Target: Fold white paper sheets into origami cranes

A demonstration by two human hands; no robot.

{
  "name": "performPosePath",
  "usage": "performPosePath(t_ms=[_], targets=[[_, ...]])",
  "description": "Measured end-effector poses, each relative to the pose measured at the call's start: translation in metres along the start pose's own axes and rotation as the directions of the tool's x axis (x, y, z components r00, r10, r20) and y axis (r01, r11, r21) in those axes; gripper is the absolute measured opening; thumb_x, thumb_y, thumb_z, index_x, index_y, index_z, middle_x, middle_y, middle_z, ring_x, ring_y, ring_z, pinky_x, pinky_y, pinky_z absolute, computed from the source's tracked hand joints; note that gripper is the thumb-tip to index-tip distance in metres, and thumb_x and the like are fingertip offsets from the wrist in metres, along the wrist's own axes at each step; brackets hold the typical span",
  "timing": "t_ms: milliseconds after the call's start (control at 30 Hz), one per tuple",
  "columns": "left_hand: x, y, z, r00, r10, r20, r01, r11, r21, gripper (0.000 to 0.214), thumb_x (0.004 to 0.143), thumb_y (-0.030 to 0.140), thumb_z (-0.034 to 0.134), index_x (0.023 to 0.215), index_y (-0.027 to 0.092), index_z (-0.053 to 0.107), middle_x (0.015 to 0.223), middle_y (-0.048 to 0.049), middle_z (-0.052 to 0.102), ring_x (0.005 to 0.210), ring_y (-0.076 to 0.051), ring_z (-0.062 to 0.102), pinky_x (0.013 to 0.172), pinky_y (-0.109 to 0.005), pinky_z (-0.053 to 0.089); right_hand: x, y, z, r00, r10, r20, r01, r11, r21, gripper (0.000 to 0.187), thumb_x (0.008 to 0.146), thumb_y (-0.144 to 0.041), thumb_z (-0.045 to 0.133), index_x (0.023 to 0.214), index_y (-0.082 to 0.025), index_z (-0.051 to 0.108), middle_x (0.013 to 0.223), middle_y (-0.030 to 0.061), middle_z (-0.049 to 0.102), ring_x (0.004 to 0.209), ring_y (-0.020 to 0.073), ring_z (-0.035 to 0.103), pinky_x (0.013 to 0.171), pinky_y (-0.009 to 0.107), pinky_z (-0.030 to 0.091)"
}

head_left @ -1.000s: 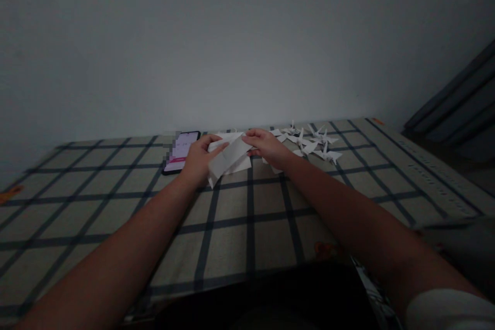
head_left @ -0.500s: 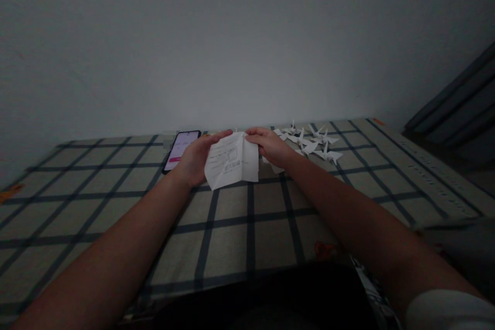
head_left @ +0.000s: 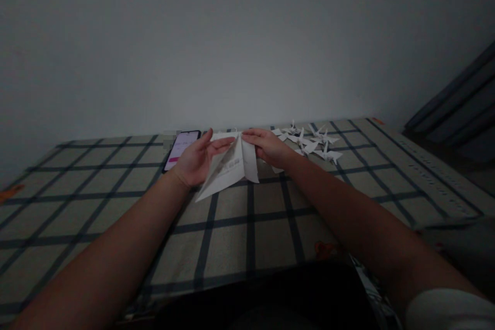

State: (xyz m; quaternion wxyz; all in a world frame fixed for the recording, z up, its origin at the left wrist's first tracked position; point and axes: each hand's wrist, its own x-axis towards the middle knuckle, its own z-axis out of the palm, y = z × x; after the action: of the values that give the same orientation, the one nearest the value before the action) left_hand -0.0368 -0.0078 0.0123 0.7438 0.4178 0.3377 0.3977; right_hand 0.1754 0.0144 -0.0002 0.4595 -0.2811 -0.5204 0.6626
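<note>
A white sheet of paper [head_left: 231, 166] with faint print hangs over the cloth, creased down its right part, its left side slanting to a low point. My right hand [head_left: 269, 147] pinches its top edge near the crease. My left hand [head_left: 196, 161] is beside and partly behind the sheet, thumb raised apart and fingers stretched out towards the top of the paper; it appears to touch the sheet without gripping it. Just right of my right hand are several folded paper cranes [head_left: 303, 142]. A phone [head_left: 181, 147] with a lit screen lies beyond my left wrist.
A checked cloth [head_left: 228, 237] covers the surface, which meets a plain wall [head_left: 247, 51] at the back. An orange-red object [head_left: 325, 249] is near the front edge. More white paper [head_left: 224, 135] lies behind my hands. Dark striped fabric [head_left: 460, 108] hangs at the right.
My left hand has loosened from the paper, its thumb lifting away. The paper's left side has folded inward, its lower corner swinging down and left. My right hand keeps its pinch.
</note>
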Motion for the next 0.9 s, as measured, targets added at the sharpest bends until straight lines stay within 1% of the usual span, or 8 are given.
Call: performPosePath(t_ms=[67, 167, 233, 333, 467, 633, 767, 900], targets=[[0.005, -0.006, 0.000, 1.000, -0.011, -0.009, 0.011, 1.000, -0.003, 0.034, 0.079, 0.046, 0.077, 0.096, 0.017, 0.074, 0.086, -0.0074, 0.077, 0.070, -0.021, 0.071, 0.070, -0.033, 0.058, 0.001, 0.003, -0.001, 1.000, 0.010, 0.021, -0.008, 0.998, -0.063, 0.017, 0.080, -0.028, 0.076, 0.091, -0.017, 0.070, 0.087, 0.0033, 0.069, 0.074, 0.0113, 0.061, 0.070, 0.024, 0.053], [0.012, -0.014, 0.000, 1.000, 0.012, 0.005, -0.012, 0.996, 0.091, 0.028, 0.073, 0.031, 0.083, 0.095, 0.015, 0.074, 0.086, -0.0077, 0.077, 0.067, -0.019, 0.070, 0.067, -0.031, 0.057, 0.001, 0.006, 0.000, 0.997, 0.023, 0.070, -0.012, 0.988, -0.157, 0.018, 0.079, -0.031, 0.076, 0.088, -0.016, 0.071, 0.078, 0.0008, 0.066, 0.065, 0.0096, 0.057, 0.061, 0.022, 0.049], [0.014, -0.016, 0.001, 0.999, 0.045, 0.011, -0.046, 0.986, 0.161, 0.031, 0.075, 0.033, 0.082, 0.099, 0.016, 0.075, 0.089, -0.0088, 0.077, 0.068, -0.018, 0.070, 0.065, -0.029, 0.056, 0.001, 0.006, 0.000, 0.996, 0.020, 0.083, -0.004, 0.983, -0.181, 0.018, 0.078, -0.032, 0.076, 0.086, -0.016, 0.071, 0.076, 0.0001, 0.066, 0.063, 0.0090, 0.056, 0.059, 0.021, 0.046], [0.011, -0.017, 0.002, 0.997, 0.066, -0.033, -0.058, 0.974, 0.217, 0.025, 0.074, 0.035, 0.081, 0.092, 0.017, 0.077, 0.085, -0.0089, 0.077, 0.064, -0.018, 0.069, 0.061, -0.029, 0.056, 0.001, 0.005, 0.000, 0.998, 0.016, 0.061, -0.004, 0.983, -0.185, 0.018, 0.076, -0.031, 0.077, 0.086, -0.017, 0.072, 0.078, 0.0003, 0.067, 0.065, 0.0091, 0.056, 0.061, 0.022, 0.047], [0.007, -0.014, 0.006, 0.995, 0.051, -0.090, -0.032, 0.980, 0.197, 0.023, 0.072, 0.031, 0.081, 0.088, 0.015, 0.077, 0.082, -0.0102, 0.076, 0.061, -0.019, 0.067, 0.059, -0.030, 0.056, -0.001, 0.003, 0.001, 0.997, 0.010, 0.072, 0.002, 0.988, -0.158, 0.018, 0.077, -0.032, 0.077, 0.086, -0.018, 0.071, 0.079, 0.0009, 0.067, 0.068, 0.0102, 0.057, 0.063, 0.023, 0.048], [0.005, -0.012, 0.013, 0.992, 0.043, -0.117, -0.023, 0.986, 0.165, 0.019, 0.071, 0.025, 0.077, 0.086, 0.014, 0.072, 0.075, -0.0071, 0.074, 0.058, -0.018, 0.066, 0.054, -0.028, 0.055, -0.002, 0.004, 0.004, 0.996, 0.029, 0.089, -0.018, 0.992, -0.129, 0.015, 0.081, -0.031, 0.073, 0.085, -0.017, 0.070, 0.078, 0.0011, 0.065, 0.071, 0.0112, 0.057, 0.065, 0.023, 0.048], [0.003, -0.013, 0.017, 0.988, 0.045, -0.146, -0.021, 0.987, 0.161, 0.015, 0.068, 0.018, 0.074, 0.078, 0.015, 0.065, 0.065, -0.0017, 0.067, 0.051, -0.013, 0.060, 0.047, -0.022, 0.050, 0.000, 0.005, 0.003, 0.997, 0.060, 0.056, -0.048, 0.978, -0.204, 0.011, 0.081, -0.027, 0.072, 0.084, -0.016, 0.070, 0.077, 0.0002, 0.064, 0.066, 0.0095, 0.053, 0.060, 0.022, 0.042], [0.003, -0.015, 0.017, 0.984, 0.057, -0.167, -0.027, 0.985, 0.172, 0.017, 0.068, 0.021, 0.076, 0.078, 0.015, 0.064, 0.062, 0.0004, 0.062, 0.047, -0.010, 0.056, 0.044, -0.019, 0.046, 0.001, 0.006, 0.000, 0.998, 0.034, 0.055, -0.017, 0.960, -0.279, 0.015, 0.079, -0.029, 0.073, 0.086, -0.016, 0.072, 0.080, 0.0014, 0.067, 0.068, 0.0102, 0.054, 0.062, 0.023, 0.041]])
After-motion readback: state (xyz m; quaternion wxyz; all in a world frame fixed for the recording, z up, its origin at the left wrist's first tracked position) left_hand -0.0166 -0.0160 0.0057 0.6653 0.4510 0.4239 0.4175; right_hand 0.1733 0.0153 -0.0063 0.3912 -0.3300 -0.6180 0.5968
